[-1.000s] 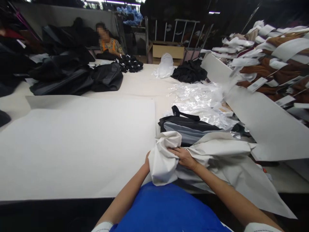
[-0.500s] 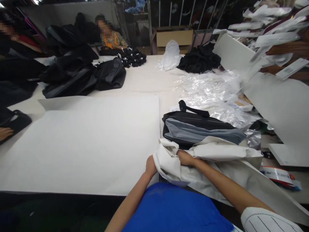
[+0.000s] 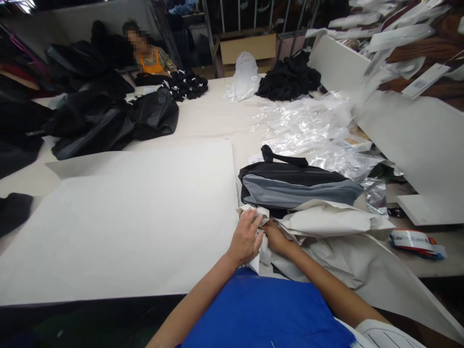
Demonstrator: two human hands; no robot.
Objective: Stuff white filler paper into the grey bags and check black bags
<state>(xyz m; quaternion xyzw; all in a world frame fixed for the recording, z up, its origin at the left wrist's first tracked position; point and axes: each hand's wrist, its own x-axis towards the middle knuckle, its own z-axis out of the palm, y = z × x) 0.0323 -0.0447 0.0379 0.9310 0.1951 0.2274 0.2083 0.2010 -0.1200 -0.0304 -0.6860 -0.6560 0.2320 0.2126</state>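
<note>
A crumpled sheet of white paper lies bunched in front of me at the table edge, spreading to the right. My left hand is cupped over its left end, fingers bent around the bunched part, with bits of paper sticking out above and below. Right beside it, my right hand grips the same paper; its fingertips are hidden in the folds. Just beyond both hands, a black and grey bag lies on its side, with a black strap on top and a white tag near the strap.
Large flat white sheets cover the table on the left. Clear plastic bags are spread behind the bag. Black bags are piled at the far left, near a seated person. A tape roll lies at right.
My left hand has moved from the outer left side of the bunched paper to over its top, and the bunch is squashed smaller. The right hand stays in the paper. The view has shifted slightly.
</note>
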